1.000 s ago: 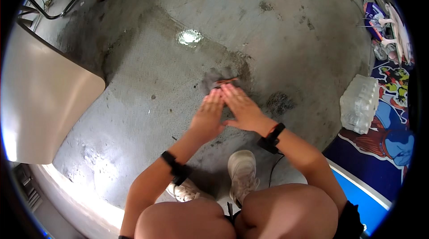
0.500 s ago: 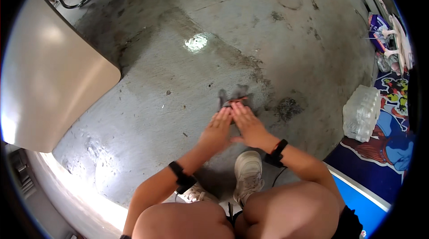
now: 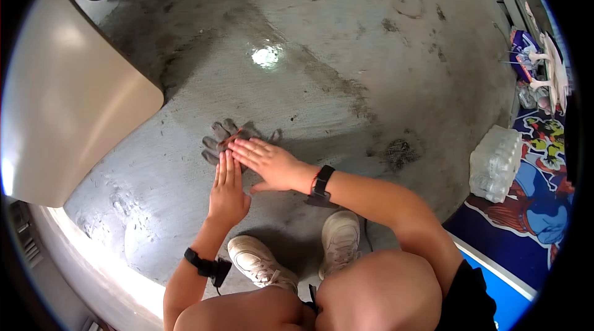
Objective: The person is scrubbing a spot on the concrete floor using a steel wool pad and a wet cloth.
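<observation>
A grey work glove [image 3: 216, 144] with an orange-red edge lies on the concrete floor [image 3: 322, 164], its fingers spread away from me. Both my hands rest on it, palms down. My left hand [image 3: 229, 193] points forward, fingers straight and close together, with the tips at the glove's near edge. From the right, my right hand [image 3: 267, 161] reaches across flat, its fingertips beside and partly over the left ones. More grey glove fingers show just beyond my right hand; whether they belong to a second glove, I cannot tell. My hands hide the glove's middle.
My light shoes [image 3: 260, 258] are planted close behind the hands. At left stands a large beige panel [image 3: 93, 77]. To the right, a clear plastic egg-carton-like pack [image 3: 495, 164] sits on a printed blue sheet [image 3: 544, 195]. A dark stain [image 3: 399, 151] marks the floor.
Both hands and the grey glove have moved left across the floor. More glove fingers show now, and my right forearm reaches further across.
</observation>
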`<state>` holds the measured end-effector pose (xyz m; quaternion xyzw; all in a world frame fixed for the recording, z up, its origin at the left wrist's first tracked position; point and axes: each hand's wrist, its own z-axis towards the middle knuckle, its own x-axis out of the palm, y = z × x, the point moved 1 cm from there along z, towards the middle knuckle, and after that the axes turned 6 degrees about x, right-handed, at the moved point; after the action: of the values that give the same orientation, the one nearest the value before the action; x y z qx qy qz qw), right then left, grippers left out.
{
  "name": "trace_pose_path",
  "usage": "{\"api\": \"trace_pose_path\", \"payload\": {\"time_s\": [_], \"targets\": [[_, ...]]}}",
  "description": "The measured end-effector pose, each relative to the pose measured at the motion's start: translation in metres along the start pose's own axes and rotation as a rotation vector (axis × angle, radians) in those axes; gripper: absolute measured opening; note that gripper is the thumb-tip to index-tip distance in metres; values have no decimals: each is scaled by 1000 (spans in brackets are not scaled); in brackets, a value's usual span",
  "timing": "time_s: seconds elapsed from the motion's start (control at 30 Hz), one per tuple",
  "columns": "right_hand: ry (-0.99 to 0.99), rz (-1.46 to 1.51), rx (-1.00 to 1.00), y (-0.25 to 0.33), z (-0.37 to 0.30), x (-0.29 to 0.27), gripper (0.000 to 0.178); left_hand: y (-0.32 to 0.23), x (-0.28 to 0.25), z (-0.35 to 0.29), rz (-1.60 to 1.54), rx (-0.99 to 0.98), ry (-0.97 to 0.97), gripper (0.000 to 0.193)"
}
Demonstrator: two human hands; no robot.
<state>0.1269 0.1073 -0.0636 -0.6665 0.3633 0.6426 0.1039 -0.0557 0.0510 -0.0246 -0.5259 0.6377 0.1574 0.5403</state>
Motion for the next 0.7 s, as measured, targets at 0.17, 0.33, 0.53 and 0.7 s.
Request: {"api": "trace_pose_path", "payload": {"time_s": [0.17, 0.33, 0.53, 0.7], "targets": [[-3, 94, 237, -65, -63, -24, 106, -43, -4, 89, 124, 191, 53, 87], [-60, 49, 522, -116, -156, -30, 102, -126, 20, 173, 126, 383, -6, 85], [-77, 78, 593, -93, -223, -9, 105, -165, 58, 160, 62, 554, -116, 84], [11, 100, 541, -39, -223, -3, 107, -150, 71, 97, -23, 557, -86, 86]]}}
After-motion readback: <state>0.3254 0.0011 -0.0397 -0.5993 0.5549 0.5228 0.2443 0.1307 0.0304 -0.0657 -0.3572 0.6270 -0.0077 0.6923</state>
